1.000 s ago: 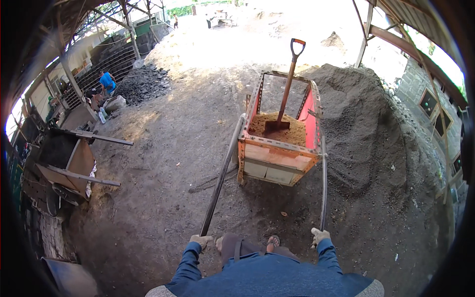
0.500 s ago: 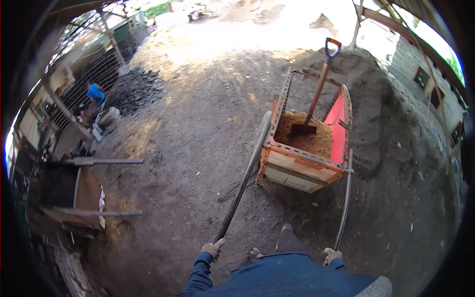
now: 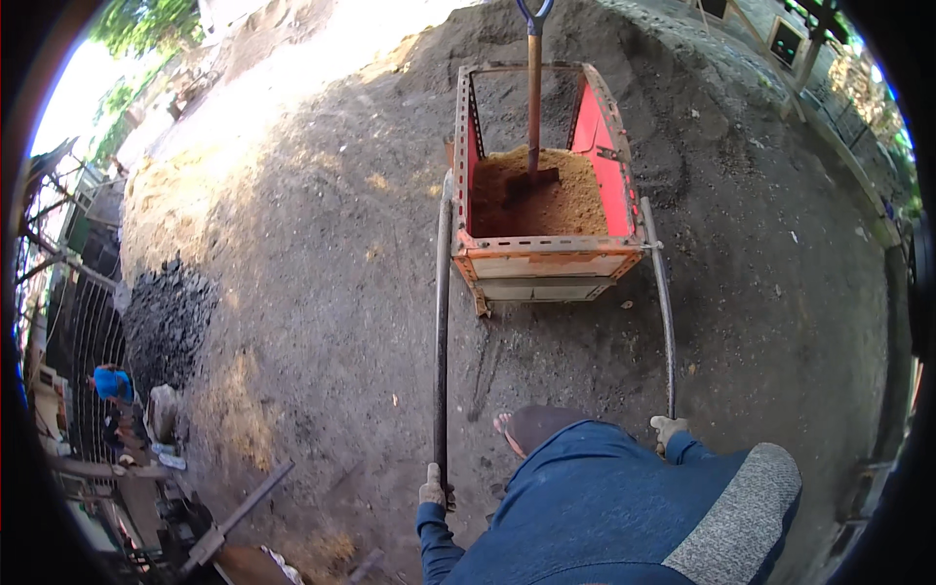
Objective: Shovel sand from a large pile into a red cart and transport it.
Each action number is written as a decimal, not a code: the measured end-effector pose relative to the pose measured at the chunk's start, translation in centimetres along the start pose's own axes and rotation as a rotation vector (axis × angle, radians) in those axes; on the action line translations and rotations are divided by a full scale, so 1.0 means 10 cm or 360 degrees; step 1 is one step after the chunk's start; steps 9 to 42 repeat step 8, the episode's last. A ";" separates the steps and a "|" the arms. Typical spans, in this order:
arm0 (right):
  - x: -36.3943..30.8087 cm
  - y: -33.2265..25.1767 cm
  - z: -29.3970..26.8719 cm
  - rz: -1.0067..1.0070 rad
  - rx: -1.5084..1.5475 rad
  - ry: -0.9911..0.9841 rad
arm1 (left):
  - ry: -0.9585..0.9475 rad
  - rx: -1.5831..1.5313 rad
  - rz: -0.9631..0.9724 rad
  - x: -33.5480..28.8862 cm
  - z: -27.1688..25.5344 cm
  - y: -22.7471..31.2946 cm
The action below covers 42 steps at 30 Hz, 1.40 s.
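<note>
A handcart (image 3: 546, 263) with an orange-red, perforated metal frame stands ahead of me, its box partly filled with brown sandy material (image 3: 580, 200). In that material rests a shovel (image 3: 533, 93), its wooden shaft upright and its grip cut off by the top edge. My left hand (image 3: 436, 486), in a pale glove, is closed round the end of the left cart handle (image 3: 443, 341). The right cart handle (image 3: 665, 322) ends in my right hand (image 3: 669, 432), also gloved and closed on it. The cart's wheels are hidden.
Dark earth (image 3: 361, 322) surrounds the cart. At left lies a heap of black lumps (image 3: 171, 317), with a person in blue (image 3: 112, 383) beside it. A second cart's handle (image 3: 239, 512) juts in at lower left. Loose grey soil (image 3: 682, 88) banks up behind the cart.
My view has turned right, so the left-side surroundings have swung down and left. The cart now points more nearly straight ahead. Both hands keep their hold on the handles.
</note>
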State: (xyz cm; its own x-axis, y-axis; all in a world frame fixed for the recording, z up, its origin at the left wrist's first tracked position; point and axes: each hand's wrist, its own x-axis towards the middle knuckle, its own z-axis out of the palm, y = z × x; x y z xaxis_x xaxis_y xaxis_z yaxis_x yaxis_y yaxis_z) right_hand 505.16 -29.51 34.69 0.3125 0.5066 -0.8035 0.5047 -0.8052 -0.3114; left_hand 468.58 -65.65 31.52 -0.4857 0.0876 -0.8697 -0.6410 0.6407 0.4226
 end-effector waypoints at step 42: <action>-1.04 -0.68 1.30 -0.0033 0.0496 0.0007 | -0.0028 0.0332 0.0085 1.03 -1.04 1.75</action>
